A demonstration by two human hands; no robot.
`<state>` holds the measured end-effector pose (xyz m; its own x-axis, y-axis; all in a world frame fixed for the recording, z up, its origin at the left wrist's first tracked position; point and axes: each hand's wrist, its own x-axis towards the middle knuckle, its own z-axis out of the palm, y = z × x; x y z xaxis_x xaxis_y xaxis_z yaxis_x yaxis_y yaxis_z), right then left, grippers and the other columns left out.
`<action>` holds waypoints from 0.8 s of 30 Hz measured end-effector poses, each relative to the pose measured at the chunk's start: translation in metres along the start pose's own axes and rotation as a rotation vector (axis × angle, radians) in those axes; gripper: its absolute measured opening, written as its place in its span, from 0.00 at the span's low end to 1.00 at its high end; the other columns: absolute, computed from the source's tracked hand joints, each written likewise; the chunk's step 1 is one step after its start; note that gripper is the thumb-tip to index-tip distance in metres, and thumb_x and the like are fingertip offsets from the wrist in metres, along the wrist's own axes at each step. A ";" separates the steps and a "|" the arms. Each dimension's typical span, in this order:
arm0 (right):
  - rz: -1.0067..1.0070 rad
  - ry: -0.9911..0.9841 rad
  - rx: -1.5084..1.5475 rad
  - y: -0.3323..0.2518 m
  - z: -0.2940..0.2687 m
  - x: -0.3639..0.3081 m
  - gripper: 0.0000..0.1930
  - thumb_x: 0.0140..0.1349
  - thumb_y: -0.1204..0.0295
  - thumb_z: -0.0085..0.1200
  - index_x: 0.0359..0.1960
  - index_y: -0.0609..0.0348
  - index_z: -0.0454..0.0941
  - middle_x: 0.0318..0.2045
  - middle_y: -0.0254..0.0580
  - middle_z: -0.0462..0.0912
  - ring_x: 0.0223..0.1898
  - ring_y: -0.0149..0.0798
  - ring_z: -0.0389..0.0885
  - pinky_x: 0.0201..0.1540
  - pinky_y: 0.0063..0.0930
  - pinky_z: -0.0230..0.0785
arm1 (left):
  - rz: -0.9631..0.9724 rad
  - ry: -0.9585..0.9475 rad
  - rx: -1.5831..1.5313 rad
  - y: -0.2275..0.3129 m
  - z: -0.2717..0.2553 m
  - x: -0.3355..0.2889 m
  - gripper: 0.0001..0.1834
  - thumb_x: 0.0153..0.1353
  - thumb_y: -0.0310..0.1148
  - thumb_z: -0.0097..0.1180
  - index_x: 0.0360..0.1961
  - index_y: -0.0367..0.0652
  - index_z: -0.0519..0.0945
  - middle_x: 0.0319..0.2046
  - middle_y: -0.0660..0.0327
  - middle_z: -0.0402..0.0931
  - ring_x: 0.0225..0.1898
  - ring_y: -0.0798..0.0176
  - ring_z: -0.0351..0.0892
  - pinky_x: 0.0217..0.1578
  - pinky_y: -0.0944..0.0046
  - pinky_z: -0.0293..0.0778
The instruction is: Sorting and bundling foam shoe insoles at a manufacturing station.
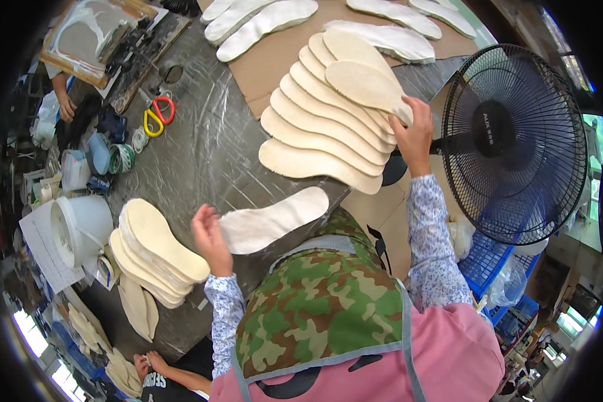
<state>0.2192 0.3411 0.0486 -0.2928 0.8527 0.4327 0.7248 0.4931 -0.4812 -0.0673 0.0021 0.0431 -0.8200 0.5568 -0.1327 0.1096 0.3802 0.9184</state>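
My right hand (415,134) is closed on the narrow end of a cream insole (365,86), the top one of a fanned stack (318,137) of cream insoles. The fan reaches toward the table's near edge, and some insole ends overhang it. A fluffy white insole (275,221) lies flat on the table in front of me. Beside its left end is my left hand (212,242), fingers apart and slightly blurred, with nothing seen in them. Further left rests a pile of cream insoles (157,244), with smaller cream pieces (138,308) below it.
Several fluffy white insoles (268,28) lie on brown cardboard (248,84) at the far side. Scissors (157,115) with red and yellow handles and a white bucket (80,228) are on the left. A black fan (516,144) stands right. Other people's hands show at left (67,107) and lower left (151,364).
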 end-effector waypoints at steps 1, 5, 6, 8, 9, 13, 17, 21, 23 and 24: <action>0.000 -0.004 -0.042 0.012 0.000 0.015 0.24 0.47 0.69 0.64 0.49 0.58 0.75 0.49 0.45 0.76 0.53 0.49 0.72 0.53 0.43 0.66 | -0.137 -0.141 -0.253 0.029 0.023 -0.004 0.21 0.67 0.28 0.45 0.61 0.35 0.65 0.54 0.51 0.71 0.48 0.60 0.75 0.52 0.61 0.71; 0.267 -0.348 0.007 0.024 0.024 0.070 0.42 0.35 0.53 0.71 0.54 0.63 0.75 0.50 0.55 0.76 0.54 0.52 0.74 0.55 0.42 0.67 | -0.718 -0.313 -0.908 0.042 0.085 -0.004 0.30 0.65 0.24 0.44 0.65 0.27 0.50 0.57 0.33 0.65 0.59 0.38 0.70 0.59 0.50 0.70; 0.261 -0.342 0.011 0.028 0.027 0.078 0.42 0.35 0.53 0.71 0.54 0.63 0.75 0.50 0.55 0.76 0.54 0.52 0.74 0.55 0.42 0.67 | -0.748 -0.278 -0.906 0.040 0.100 -0.003 0.31 0.65 0.23 0.45 0.65 0.26 0.48 0.57 0.32 0.64 0.59 0.37 0.69 0.58 0.48 0.71; 0.354 -0.546 -0.016 0.038 0.034 0.090 0.43 0.32 0.52 0.73 0.53 0.64 0.76 0.50 0.56 0.75 0.54 0.53 0.74 0.56 0.39 0.67 | -0.745 -0.214 -0.899 0.036 0.123 0.003 0.32 0.64 0.22 0.46 0.66 0.26 0.48 0.55 0.34 0.66 0.58 0.38 0.70 0.57 0.48 0.72; 0.363 -0.606 0.029 0.041 0.038 0.096 0.44 0.31 0.52 0.74 0.53 0.63 0.76 0.50 0.57 0.75 0.54 0.53 0.74 0.57 0.38 0.67 | -0.730 -0.207 -0.888 0.032 0.128 0.006 0.30 0.64 0.22 0.46 0.65 0.26 0.50 0.54 0.39 0.69 0.55 0.42 0.73 0.56 0.49 0.73; 0.318 -0.536 0.368 0.067 0.038 0.100 0.32 0.37 0.63 0.69 0.48 0.64 0.78 0.44 0.51 0.75 0.42 0.45 0.76 0.48 0.33 0.70 | -0.678 -0.263 -0.856 0.045 0.152 0.017 0.18 0.64 0.22 0.44 0.55 0.38 0.63 0.51 0.49 0.72 0.50 0.49 0.78 0.51 0.48 0.76; 0.225 -0.231 0.277 0.063 0.052 0.119 0.17 0.47 0.72 0.59 0.40 0.62 0.82 0.36 0.49 0.81 0.38 0.41 0.80 0.43 0.33 0.73 | -0.672 -0.254 -0.802 0.050 0.153 0.022 0.20 0.61 0.19 0.41 0.55 0.40 0.62 0.53 0.47 0.70 0.50 0.47 0.78 0.50 0.47 0.78; 0.034 -0.055 0.178 0.062 0.074 0.187 0.11 0.55 0.73 0.51 0.37 0.52 0.85 0.39 0.43 0.82 0.43 0.46 0.80 0.48 0.39 0.71 | -0.674 -0.271 -0.816 0.052 0.153 0.020 0.23 0.61 0.19 0.40 0.58 0.41 0.61 0.51 0.50 0.72 0.48 0.52 0.79 0.45 0.54 0.80; -0.071 -0.146 -0.015 0.062 0.095 0.212 0.14 0.56 0.69 0.54 0.44 0.46 0.83 0.44 0.37 0.82 0.51 0.44 0.76 0.54 0.44 0.66 | -0.678 -0.279 -0.810 0.048 0.156 0.019 0.25 0.60 0.18 0.40 0.60 0.41 0.60 0.52 0.52 0.72 0.47 0.52 0.79 0.45 0.55 0.80; -0.135 -0.197 -0.112 0.059 0.104 0.221 0.15 0.56 0.67 0.55 0.46 0.44 0.82 0.46 0.36 0.82 0.53 0.43 0.74 0.55 0.45 0.64 | -0.662 -0.276 -0.829 0.044 0.155 0.016 0.26 0.60 0.17 0.40 0.61 0.42 0.60 0.52 0.52 0.72 0.47 0.53 0.79 0.44 0.55 0.80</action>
<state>0.1326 0.5767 0.0363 -0.4990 0.8033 0.3250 0.7326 0.5914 -0.3369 0.0118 0.1423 0.0234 -0.4122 0.6111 -0.6758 -0.8028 0.1072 0.5866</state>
